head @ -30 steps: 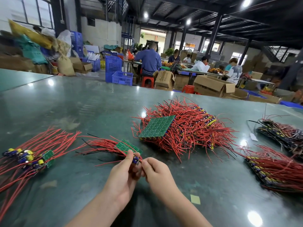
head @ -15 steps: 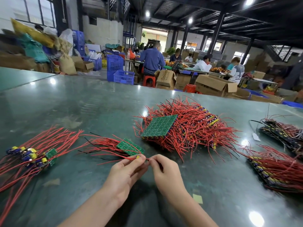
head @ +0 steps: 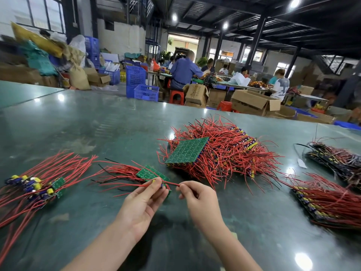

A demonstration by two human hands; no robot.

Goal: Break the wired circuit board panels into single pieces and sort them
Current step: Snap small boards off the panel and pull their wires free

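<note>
I look down on a wide green counter (head: 82, 122) that carries everything in reach. The biggest heap is the pile of unbroken panels (head: 218, 153) at centre, a tangle of red wires with one green board (head: 186, 150) lying face-up on top; I judge this is the stock waiting to be snapped apart. To the right lie two more stacks of wired panels (head: 324, 200), one red-wired and near, the other darker and further back (head: 338, 159); I cannot tell whether they are sorted goods or more stock. At far left sits a bundle of single pieces (head: 37, 184), their blue and yellow parts lined up at one end and wires fanned the same way, which reads to me as the sorted pile. Between that bundle and the centre heap rests a partly broken panel (head: 151, 174) with its wires trailing left, kept close so the next strip is easy to take.

My left hand (head: 140, 206) grips a small piece (head: 159, 184) between thumb and fingers, held just above the counter beside that partial panel. My right hand (head: 197, 196) pinches the end of its red wire (head: 172, 184), fingers curled tight, seemingly drawing it straight before it joins the left bundle.

Beyond the counter, open cardboard boxes (head: 254, 102) and blue crates (head: 145, 91) stand on the floor; what they hold I cannot see
</note>
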